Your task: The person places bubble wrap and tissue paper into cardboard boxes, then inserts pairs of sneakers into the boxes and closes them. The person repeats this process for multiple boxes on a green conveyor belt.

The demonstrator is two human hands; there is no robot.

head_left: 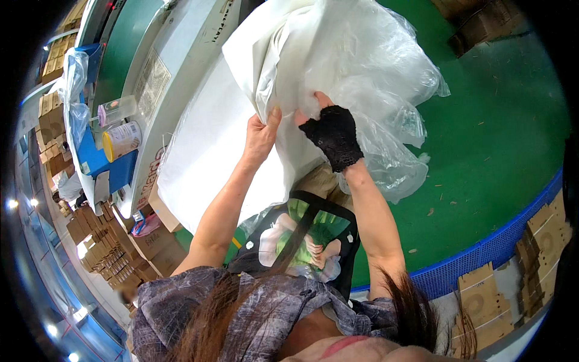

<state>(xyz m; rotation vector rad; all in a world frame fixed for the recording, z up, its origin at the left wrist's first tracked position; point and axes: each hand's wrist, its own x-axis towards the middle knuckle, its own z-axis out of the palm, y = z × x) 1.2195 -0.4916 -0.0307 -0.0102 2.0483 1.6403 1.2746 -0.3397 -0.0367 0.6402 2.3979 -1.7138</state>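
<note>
My left hand [262, 140] is closed on a gathered edge of a large white sheet [223, 139], with the thumb on top of the fold. The sheet hangs in front of me and spreads down to the left. To its right lies a crumpled mass of clear plastic film [386, 78], loosely bunched. My right hand [332, 134], in a black fingerless glove, is against the white and clear material. Its forefinger is stretched out and the thumb stands apart from it; the other fingers are partly hidden. Below my hands is a black apron [247, 256] with a green picture.
At the left runs a pale machine frame [181, 78] with a blue ledge bearing a yellow-lidded tub [122, 141] and a clear jar [117, 111]. Stacked cartons [108, 244] stand beyond. A blue mesh barrier [482, 253] curves across the green floor [482, 145] at right, with flattened cardboard [482, 295] behind it.
</note>
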